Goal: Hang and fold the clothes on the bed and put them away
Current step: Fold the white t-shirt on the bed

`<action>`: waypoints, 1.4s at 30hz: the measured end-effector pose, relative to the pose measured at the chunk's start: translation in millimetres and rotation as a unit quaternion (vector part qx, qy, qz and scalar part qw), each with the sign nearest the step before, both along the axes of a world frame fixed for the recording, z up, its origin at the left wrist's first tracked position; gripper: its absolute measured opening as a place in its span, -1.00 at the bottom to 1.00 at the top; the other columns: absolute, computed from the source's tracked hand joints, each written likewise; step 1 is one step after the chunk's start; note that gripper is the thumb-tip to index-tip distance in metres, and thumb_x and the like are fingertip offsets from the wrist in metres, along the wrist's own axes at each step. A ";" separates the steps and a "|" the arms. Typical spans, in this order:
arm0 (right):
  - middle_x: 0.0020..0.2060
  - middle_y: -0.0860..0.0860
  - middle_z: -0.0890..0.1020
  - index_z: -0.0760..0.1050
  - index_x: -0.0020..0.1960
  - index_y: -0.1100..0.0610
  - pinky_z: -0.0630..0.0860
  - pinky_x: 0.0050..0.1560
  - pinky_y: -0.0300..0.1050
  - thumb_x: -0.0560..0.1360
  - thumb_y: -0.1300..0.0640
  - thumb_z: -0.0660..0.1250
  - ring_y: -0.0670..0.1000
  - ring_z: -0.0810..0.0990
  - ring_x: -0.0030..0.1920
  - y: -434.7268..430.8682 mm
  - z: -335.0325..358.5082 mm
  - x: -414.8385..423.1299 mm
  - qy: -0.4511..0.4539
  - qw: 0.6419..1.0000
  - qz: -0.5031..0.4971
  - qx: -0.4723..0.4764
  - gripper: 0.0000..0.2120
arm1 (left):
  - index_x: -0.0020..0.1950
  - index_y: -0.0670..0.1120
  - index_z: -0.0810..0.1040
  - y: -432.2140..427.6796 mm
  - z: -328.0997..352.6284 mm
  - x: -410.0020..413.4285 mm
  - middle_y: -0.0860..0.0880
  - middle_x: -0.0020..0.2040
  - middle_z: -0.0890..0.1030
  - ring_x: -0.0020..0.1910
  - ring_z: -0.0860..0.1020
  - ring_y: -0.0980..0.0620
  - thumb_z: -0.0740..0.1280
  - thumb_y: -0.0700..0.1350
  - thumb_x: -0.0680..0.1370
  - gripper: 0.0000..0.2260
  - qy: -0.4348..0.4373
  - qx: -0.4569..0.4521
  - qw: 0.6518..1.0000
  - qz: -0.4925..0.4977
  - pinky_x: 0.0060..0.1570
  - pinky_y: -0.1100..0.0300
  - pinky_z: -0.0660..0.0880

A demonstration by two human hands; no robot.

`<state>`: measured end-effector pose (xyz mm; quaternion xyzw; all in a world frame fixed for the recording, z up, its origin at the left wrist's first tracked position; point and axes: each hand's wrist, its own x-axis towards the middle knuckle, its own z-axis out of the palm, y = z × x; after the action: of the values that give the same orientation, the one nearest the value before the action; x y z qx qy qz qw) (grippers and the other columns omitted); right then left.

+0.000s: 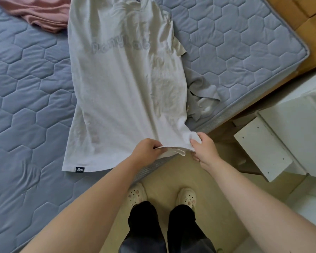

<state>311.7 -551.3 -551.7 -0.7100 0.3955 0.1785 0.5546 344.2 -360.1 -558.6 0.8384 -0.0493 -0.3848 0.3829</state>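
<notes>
A white T-shirt (124,84) with faint lettering lies stretched lengthwise on the grey quilted mattress (26,99), its hem at the bed's near edge. My left hand (147,149) pinches the hem from the left. My right hand (203,148) grips the hem's right corner, lifted slightly off the edge. A pink garment (42,13) lies bunched at the top left. A grey and white garment (202,99) lies crumpled beside the shirt's right side, partly under it.
A white cabinet (295,128) with an open door panel (263,150) stands to the right of the bed. Wooden floor (303,17) shows at the top right. I stand on beige floor (173,176) at the bed's edge, in light clogs.
</notes>
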 end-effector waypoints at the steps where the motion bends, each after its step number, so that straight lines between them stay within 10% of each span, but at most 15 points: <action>1: -0.27 0.04 0.52 0.50 -0.05 0.10 0.30 -0.44 -0.19 0.59 0.18 0.22 -0.01 0.41 -0.41 1.4 2.7 0.7 -0.005 0.999 -0.015 0.032 -0.91 | -0.39 -0.14 0.38 -1.2 4.6 1.1 0.01 -0.46 0.29 -0.44 0.25 0.06 0.28 -0.08 0.58 -0.64 0.007 -0.005 1.000 0.005 -0.38 0.19 0.16; 5: -0.09 0.09 0.65 0.55 0.08 0.18 0.48 -0.10 -0.09 0.47 0.06 0.34 0.02 0.60 -0.15 3.7 18.2 4.5 -0.027 0.945 -0.119 0.304 -0.75 | -0.35 -0.10 0.30 -0.9 17.6 5.6 -0.03 -0.41 0.27 -0.40 0.24 0.04 0.22 -0.05 0.61 -0.66 0.038 -0.017 0.997 0.060 -0.38 0.20 0.14; 8: -0.07 0.13 0.66 0.49 0.17 0.31 0.55 -0.11 -0.12 0.36 0.33 0.36 0.05 0.63 -0.12 11.9 23.8 5.9 -0.037 0.921 -0.099 0.375 -0.63 | -0.18 -0.12 0.52 2.0 21.6 9.5 -0.07 -0.26 0.44 -0.28 0.38 0.02 0.18 0.05 0.62 -0.69 0.073 -0.041 0.988 0.129 -0.27 0.19 0.29; 15: -0.16 0.07 0.66 0.58 -0.10 0.19 0.52 0.11 0.01 0.40 0.30 0.45 0.09 0.60 -0.04 14.8 18.4 11.4 -0.061 0.987 -0.066 0.136 -0.89 | -0.06 -0.25 0.60 5.7 21.4 8.8 -0.11 -0.26 0.54 -0.28 0.42 0.03 0.18 0.02 0.62 -0.64 0.012 -0.011 0.997 0.076 -0.29 0.20 0.30; 18: -0.25 -0.03 0.57 0.50 -0.16 0.22 0.47 -0.21 -0.19 0.32 0.12 0.54 -0.04 0.53 -0.22 6.1 26.3 9.9 -0.071 0.990 0.122 -0.020 -0.73 | -0.31 -0.16 0.46 6.0 21.6 5.6 -0.06 -0.40 0.44 -0.37 0.35 0.03 0.20 0.02 0.62 -0.63 -0.061 0.034 0.997 0.031 -0.36 0.19 0.21; 23: -0.25 0.03 0.51 0.37 -0.09 0.11 0.34 -0.32 -0.06 0.42 0.31 0.34 0.12 0.51 -0.18 -13.0 36.2 4.4 -0.138 0.819 0.452 -0.325 -0.81 | -0.41 -0.07 0.31 21.1 17.8 4.5 0.09 -0.50 0.25 -0.48 0.27 0.06 0.35 -0.05 0.54 -0.63 -0.288 0.080 0.945 -0.134 -0.50 0.20 0.11; 27: -0.44 0.06 0.46 0.44 -0.29 0.20 0.33 -0.50 -0.13 0.19 0.51 0.38 0.07 0.42 -0.41 -43.8 33.7 -6.3 -0.283 0.760 0.374 -0.449 -0.73 | -0.31 -0.05 0.51 44.2 5.8 0.1 0.08 -0.49 0.41 -0.59 0.37 0.03 0.55 -0.18 0.31 -0.79 -0.329 0.128 0.903 -0.244 -0.59 0.33 0.07; 31: -0.46 0.06 0.43 0.45 -0.32 0.18 0.21 -0.36 -0.16 0.19 0.48 0.38 0.07 0.37 -0.45 -58.1 21.9 -16.2 -0.182 0.691 0.471 -0.517 -0.75 | -0.09 -0.05 0.55 45.2 2.5 -7.6 0.03 -0.33 0.44 -0.50 0.43 -0.01 0.46 -0.33 0.32 -0.73 -0.291 0.181 0.891 -0.299 -0.58 0.28 0.02; 37: -0.37 0.02 0.42 0.39 -0.20 0.19 0.22 -0.40 -0.25 0.33 0.42 0.39 0.01 0.35 -0.40 -74.0 13.1 -34.7 -0.068 0.812 0.347 -0.465 -0.78 | 0.29 -0.02 0.41 30.2 -1.5 -22.6 -0.01 -0.01 0.43 -0.21 0.36 -0.01 0.17 -0.37 0.47 -0.56 -0.226 0.233 0.903 -0.283 -0.41 0.20 0.21; 42: 0.25 0.12 0.45 0.28 0.33 0.15 0.50 0.10 0.05 0.52 -0.02 0.27 0.14 0.46 0.21 -68.6 -7.9 -42.6 0.232 0.858 0.309 -0.338 -0.54 | 0.40 0.00 0.40 24.0 -17.1 -37.9 0.00 0.22 0.45 0.18 0.42 -0.02 0.18 -0.27 0.54 -0.56 -0.166 0.156 0.939 -0.259 -0.06 0.10 0.43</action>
<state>269.1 -619.9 -559.7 -0.8778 0.3088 0.3555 0.0886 306.3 -336.1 -575.6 0.8978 -0.2671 -0.3287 0.1207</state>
